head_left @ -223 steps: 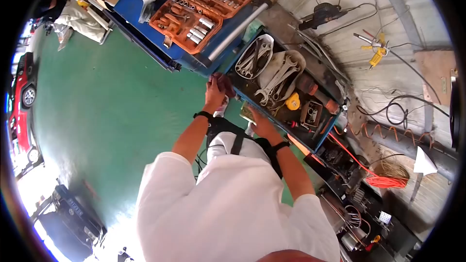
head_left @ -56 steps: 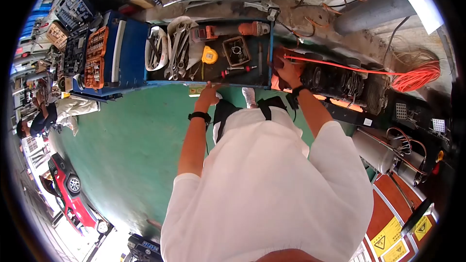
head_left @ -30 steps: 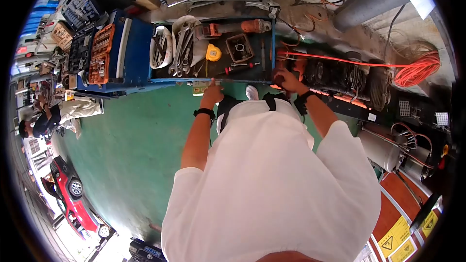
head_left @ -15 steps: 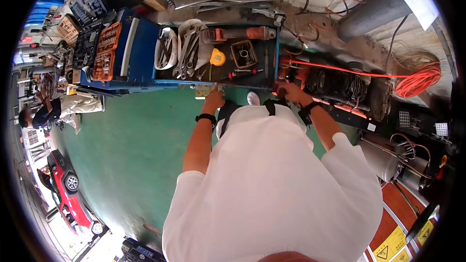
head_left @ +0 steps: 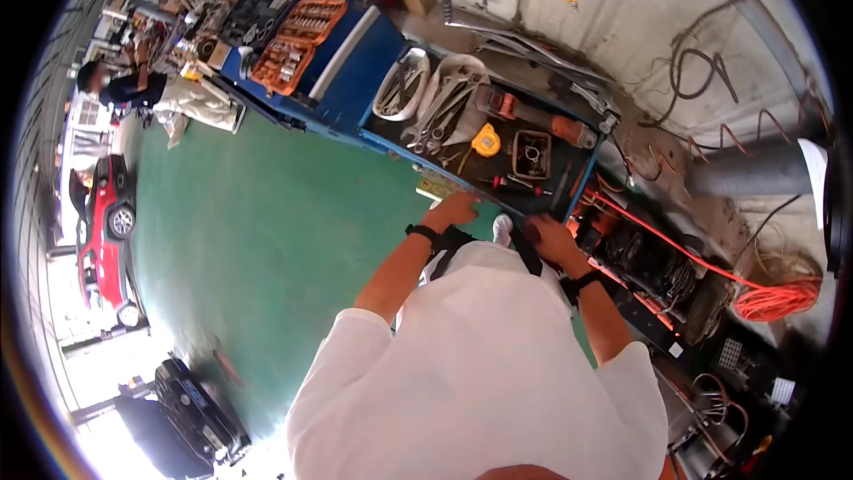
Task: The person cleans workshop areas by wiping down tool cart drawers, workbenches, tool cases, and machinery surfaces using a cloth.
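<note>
My left hand [head_left: 456,210] is beside the front edge of the blue tool tray [head_left: 400,153], fingers reaching forward, with nothing visible in it. My right hand [head_left: 555,242] is closed around a small dark reddish thing [head_left: 531,231], mostly hidden by the fingers, near the tray's right front corner. Inside the tray lie a yellow tape measure [head_left: 486,140], a red-and-black screwdriver [head_left: 517,185], a square open box [head_left: 531,155] with a ring-shaped part, and a power tool that looks like an angle grinder [head_left: 538,119]. Several wrenches [head_left: 444,116] fill a white container at its left.
Left of the tray, an orange socket set [head_left: 298,44] lies on a blue cabinet [head_left: 355,80]. A red hose [head_left: 684,244] runs past dark machinery [head_left: 640,258] on the right. Another person [head_left: 133,84] is at the far left, above a red car [head_left: 107,231]. Green floor [head_left: 267,213] stretches leftward.
My view has turned, so the tray now slants down to the right. My left hand has drawn back slightly from the tray edge. The right hand still grips the dark thing.
</note>
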`<state>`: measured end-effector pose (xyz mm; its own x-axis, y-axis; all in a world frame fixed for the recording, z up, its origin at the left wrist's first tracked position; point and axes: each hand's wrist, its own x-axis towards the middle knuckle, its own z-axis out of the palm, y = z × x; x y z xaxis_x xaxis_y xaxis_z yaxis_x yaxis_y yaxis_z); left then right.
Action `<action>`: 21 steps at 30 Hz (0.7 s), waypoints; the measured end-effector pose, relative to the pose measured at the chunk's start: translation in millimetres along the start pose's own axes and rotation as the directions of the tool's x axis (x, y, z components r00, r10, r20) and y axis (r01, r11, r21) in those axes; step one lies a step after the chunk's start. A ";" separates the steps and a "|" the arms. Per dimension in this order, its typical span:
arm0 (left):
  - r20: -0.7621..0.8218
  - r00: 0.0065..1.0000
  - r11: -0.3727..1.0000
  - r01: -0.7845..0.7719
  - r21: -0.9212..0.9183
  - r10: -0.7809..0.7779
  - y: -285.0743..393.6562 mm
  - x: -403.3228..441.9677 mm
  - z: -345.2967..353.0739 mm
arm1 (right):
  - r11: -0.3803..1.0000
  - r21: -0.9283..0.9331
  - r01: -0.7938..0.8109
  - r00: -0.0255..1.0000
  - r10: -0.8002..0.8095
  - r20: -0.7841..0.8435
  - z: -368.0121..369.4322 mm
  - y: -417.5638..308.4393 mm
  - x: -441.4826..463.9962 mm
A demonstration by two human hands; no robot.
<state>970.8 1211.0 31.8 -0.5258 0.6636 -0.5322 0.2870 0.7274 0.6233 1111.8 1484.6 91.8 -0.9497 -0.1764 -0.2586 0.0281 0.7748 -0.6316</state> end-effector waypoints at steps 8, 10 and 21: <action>0.104 0.990 0.604 0.141 -0.785 -0.096 37.6 -56.4 -27.0 | 0.834 0.549 0.061 0.976 -0.164 0.142 43.6 -63.7 125.4; 0.006 0.991 0.639 0.088 -0.764 -0.130 4.6 -54.3 -31.0 | 0.895 0.445 0.035 0.980 -0.117 0.158 50.8 -78.2 144.9; 0.158 0.952 0.672 0.297 -0.678 -0.262 -78.7 -26.6 -55.4 | 0.967 -0.245 0.076 0.994 -0.055 0.089 48.7 -110.9 155.4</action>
<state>917.8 1126.4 28.6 -0.4494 0.4690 -0.7603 -0.5064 0.5674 0.6493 976.3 1341.8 86.1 -0.9183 -0.2725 -0.2873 -0.1213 0.8842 -0.4510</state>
